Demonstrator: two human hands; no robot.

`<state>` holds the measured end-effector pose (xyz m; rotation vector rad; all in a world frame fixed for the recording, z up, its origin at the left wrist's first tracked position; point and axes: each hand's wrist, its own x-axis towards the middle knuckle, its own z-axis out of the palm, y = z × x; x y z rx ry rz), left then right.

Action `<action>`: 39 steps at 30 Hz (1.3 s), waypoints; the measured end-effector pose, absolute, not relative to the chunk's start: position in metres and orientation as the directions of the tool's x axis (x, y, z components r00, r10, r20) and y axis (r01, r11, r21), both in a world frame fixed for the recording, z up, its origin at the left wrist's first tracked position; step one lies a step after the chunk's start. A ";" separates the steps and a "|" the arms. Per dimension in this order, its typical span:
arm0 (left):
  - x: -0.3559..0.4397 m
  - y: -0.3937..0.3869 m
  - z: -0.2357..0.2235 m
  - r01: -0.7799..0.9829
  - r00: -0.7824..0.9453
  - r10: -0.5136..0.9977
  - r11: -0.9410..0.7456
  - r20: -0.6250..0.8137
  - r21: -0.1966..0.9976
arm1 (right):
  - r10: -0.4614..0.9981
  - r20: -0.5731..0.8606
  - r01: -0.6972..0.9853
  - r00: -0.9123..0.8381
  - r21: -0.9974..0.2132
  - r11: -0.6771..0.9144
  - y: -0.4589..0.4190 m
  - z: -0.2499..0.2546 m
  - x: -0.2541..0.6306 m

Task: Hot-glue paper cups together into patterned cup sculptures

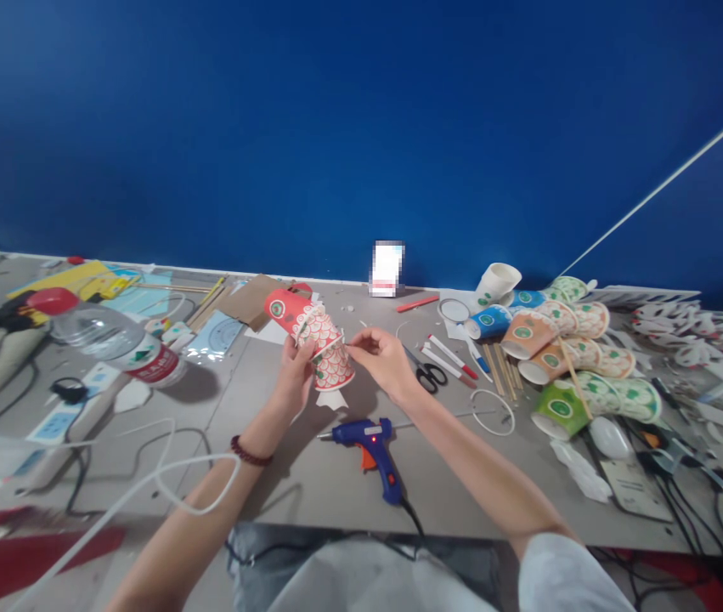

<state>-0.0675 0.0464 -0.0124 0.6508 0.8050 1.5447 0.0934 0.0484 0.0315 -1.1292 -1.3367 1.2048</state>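
Observation:
My left hand (295,376) is wrapped around a fish made of red and white paper cups (331,364), tilted above the table. The fish has a red head with a round eye, a scale pattern along its body and a white paper tail (331,398) at the lower end. At its right side, the fingertips of my right hand (386,361) are pinched together near a cup rim; whatever they grip is too small to make out. Below the fish lies a blue glue gun (370,442) with an orange trigger and a small red light.
Several paper-cup fish (581,399) lie to the right, near black scissors (431,376), markers (450,361) and wooden sticks (501,371). Leftward are a plastic bottle (112,336) and a power strip (64,425). A white cable (163,472) loops over my left forearm. A phone (386,269) leans against the blue wall.

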 end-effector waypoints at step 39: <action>-0.076 0.037 0.011 -0.721 0.180 0.975 0.222 -0.133 0.656 | 0.933 0.298 0.229 -0.199 -0.912 0.341 0.032 0.052 0.098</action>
